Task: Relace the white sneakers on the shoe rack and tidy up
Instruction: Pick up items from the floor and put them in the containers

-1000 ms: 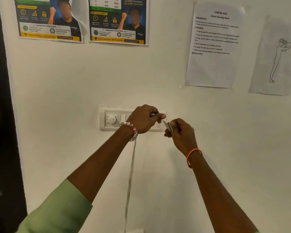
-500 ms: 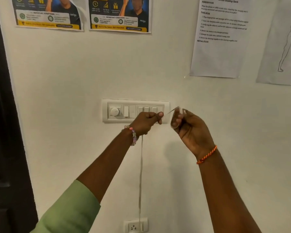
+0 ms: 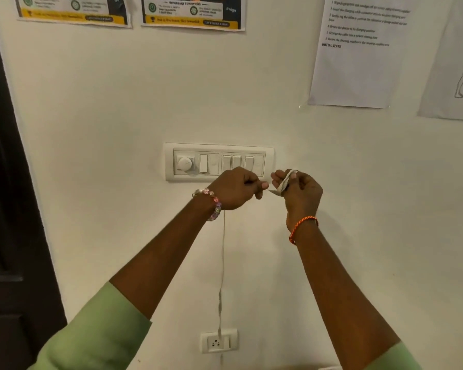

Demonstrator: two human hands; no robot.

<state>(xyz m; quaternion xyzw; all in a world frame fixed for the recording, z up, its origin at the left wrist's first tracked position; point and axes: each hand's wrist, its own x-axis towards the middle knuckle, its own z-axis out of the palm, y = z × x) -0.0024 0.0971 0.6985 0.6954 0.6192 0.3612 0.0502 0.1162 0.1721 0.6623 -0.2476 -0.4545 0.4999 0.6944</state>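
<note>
White wall [image 3: 118, 116] behind raised hands; right hand [image 3: 301, 194] closed, its fingers wound with loops of white shoelace [image 3: 284, 182]; left hand [image 3: 234, 189] pinched shut on the lace, whose tail hangs past the bracelet; switch panel [image 3: 219, 161] behind, socket [image 3: 219, 341] below.

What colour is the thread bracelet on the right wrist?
Orange, with a twisted look, on the right wrist; the thread bracelet shows clearly in the head view.
</note>
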